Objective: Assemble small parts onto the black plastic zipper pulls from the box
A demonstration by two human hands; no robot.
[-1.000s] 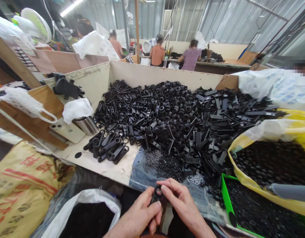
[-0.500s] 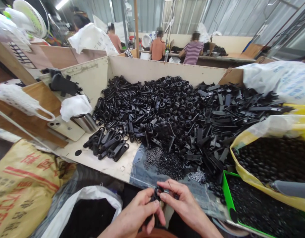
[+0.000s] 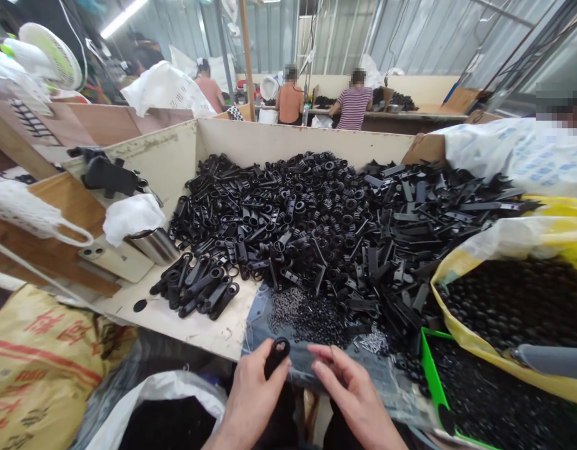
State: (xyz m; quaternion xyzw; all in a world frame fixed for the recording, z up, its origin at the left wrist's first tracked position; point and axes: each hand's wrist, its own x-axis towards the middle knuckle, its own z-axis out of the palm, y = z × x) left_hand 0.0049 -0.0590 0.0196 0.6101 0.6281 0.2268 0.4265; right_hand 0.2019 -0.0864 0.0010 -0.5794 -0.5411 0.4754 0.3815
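Observation:
My left hand (image 3: pixel 251 392) is closed around a black plastic piece (image 3: pixel 279 349) with a round ring at its upper end; its lower part is hidden by my fingers. To the right, apart from the piece, my right hand (image 3: pixel 350 382) has its thumb and forefinger spread. A thin dark line shows by its fingers, too small to name. Just beyond both hands, small grey bits (image 3: pixel 288 307), small black bits (image 3: pixel 322 320) and silver pins (image 3: pixel 371 341) lie on a blue cloth (image 3: pixel 264 328). Several finished-looking black pieces (image 3: pixel 201 284) lie in a group at the left.
A large heap of black plastic parts (image 3: pixel 311 212) fills the walled worktable. A green tray (image 3: pixel 433 369) and a yellow bag (image 3: pixel 441 281) of black pieces stand right. A metal cup (image 3: pixel 157 247) and phone (image 3: pixel 114 257) are left. A white sack (image 3: pixel 124 406) sits below.
My hands have moved apart, the left keeping the black piece and turning its ring end upward. My right hand has come away from it. The view has shifted slightly.

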